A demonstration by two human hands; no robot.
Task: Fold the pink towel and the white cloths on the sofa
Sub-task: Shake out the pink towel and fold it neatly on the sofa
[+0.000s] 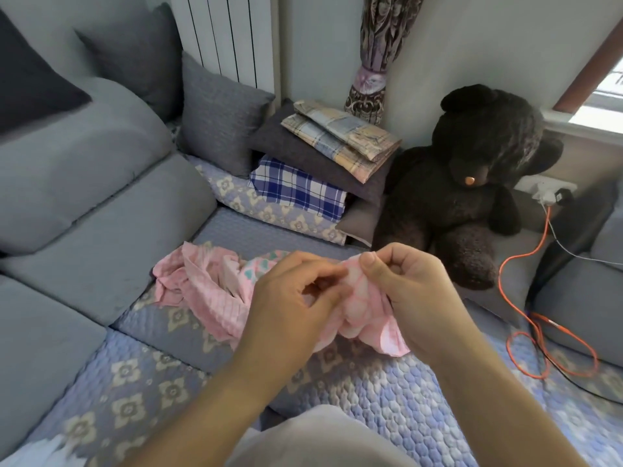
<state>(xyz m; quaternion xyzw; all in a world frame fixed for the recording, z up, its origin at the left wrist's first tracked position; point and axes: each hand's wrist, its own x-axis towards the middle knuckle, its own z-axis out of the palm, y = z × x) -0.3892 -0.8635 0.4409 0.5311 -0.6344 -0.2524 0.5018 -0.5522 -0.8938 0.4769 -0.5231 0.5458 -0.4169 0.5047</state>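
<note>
Head view shows you both hands raised over the sofa, working at one bunched end of the pink towel; your left hand has its fingers curled in and pinching the cloth from the left, and your right hand pinches the same bunch with thumb and forefinger near the top; the two grips sit almost touching, so you hold a wad and not an edge. More pink fabric lies crumpled on the quilted cover to the left, just beyond your left hand; whether it is the same towel trailing off or another piece, the frame does not settle; no plainly white cloth can be picked out from here.

My reading is that you are hunting for a corner or hem; the risk is that you pull apart while both grips sit on the same fold, which would only tighten the tangle; find two separate corners before you spread. If the trailing part is joined, lifting will drag it across the cover and may catch the other crumpled cloth with it. The orange cable lies well off to the right beside the dark teddy bear; a wide shake of the towel toward that side could snag it.
</note>
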